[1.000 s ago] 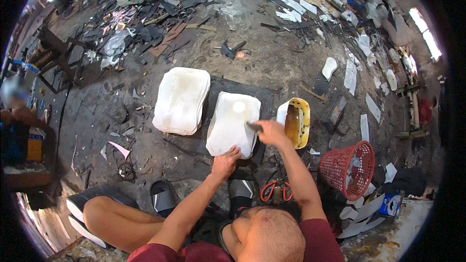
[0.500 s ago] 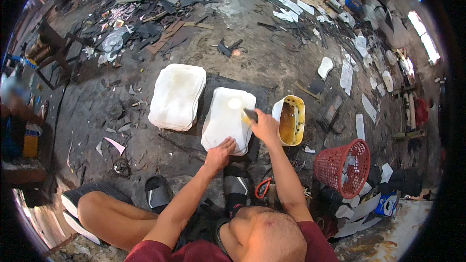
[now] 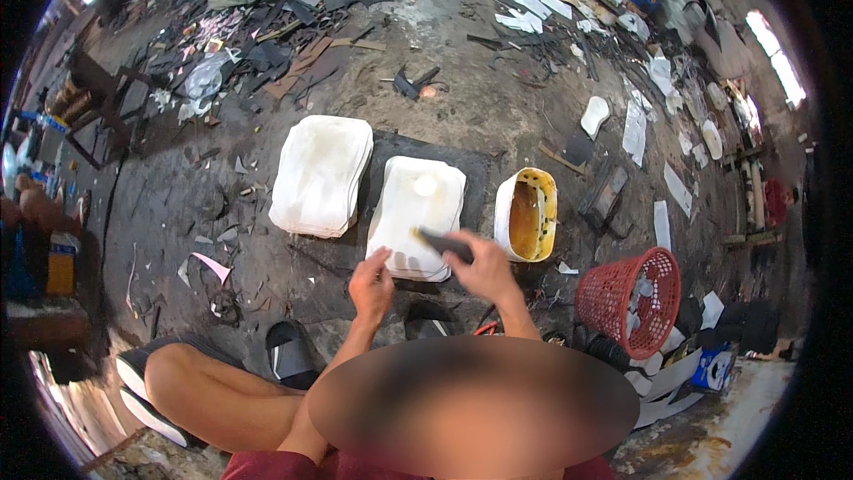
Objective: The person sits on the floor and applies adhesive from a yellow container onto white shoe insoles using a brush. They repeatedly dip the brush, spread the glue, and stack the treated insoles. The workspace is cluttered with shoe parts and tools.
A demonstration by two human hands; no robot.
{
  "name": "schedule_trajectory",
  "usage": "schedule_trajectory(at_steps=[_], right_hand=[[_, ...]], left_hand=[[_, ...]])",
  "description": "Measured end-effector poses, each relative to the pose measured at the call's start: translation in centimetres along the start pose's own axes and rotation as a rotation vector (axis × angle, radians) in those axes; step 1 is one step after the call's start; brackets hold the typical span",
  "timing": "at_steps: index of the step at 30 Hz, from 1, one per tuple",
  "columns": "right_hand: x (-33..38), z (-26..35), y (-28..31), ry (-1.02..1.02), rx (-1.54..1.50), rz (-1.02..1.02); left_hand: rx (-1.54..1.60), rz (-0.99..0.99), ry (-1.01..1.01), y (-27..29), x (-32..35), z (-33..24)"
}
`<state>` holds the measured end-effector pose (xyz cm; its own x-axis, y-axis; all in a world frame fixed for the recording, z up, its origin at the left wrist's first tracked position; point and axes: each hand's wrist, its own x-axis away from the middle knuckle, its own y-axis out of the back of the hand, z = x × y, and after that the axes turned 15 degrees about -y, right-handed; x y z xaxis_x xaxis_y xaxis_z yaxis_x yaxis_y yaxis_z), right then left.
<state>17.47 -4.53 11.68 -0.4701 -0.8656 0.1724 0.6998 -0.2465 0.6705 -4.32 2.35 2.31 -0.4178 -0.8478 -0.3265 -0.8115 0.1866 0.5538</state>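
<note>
In front of me two stacks of white sheets with rounded corners lie side by side on the floor, a left stack (image 3: 320,173) and a right stack (image 3: 418,213). A round pale spot shows on the right stack's top sheet. My right hand (image 3: 487,271) grips a dark-handled brush (image 3: 444,244) over that stack, its yellowish tip pointing left. My left hand (image 3: 371,289) is by the stack's near left corner, fingers apart; whether they touch the sheets is unclear. To the right stands a cut-open white and yellow container (image 3: 526,213) with amber, glue-like liquid inside.
A dark mat (image 3: 480,169) lies under the stacks. A red plastic basket (image 3: 622,302) leans over at the right, and a blue package (image 3: 711,369) lies beyond it. Dark and white scraps litter the far floor. My sandal (image 3: 291,351) is near the left stack.
The brush has moved left and nearer to me across the right stack. My left hand has lifted from the near edge and shifted left. My head has leaned slightly into view below.
</note>
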Motion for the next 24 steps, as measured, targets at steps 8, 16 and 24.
schedule_trajectory(at_steps=[8, 16, 24], right_hand=[[-8.4, 4.8, -5.0, 0.131, 0.925, -0.095], [-17.8, 2.0, -3.2, 0.014, 0.522, 0.062], [-9.2, 0.9, -6.7, 0.03, 0.627, 0.402]], left_hand=[[-0.275, 0.58, -0.181, -3.5, 1.5, -4.6], [-0.05, 0.266, -0.1, -3.0, 1.3, -2.6], [0.034, -0.091, 0.374, -2.4, 2.4, 1.6]])
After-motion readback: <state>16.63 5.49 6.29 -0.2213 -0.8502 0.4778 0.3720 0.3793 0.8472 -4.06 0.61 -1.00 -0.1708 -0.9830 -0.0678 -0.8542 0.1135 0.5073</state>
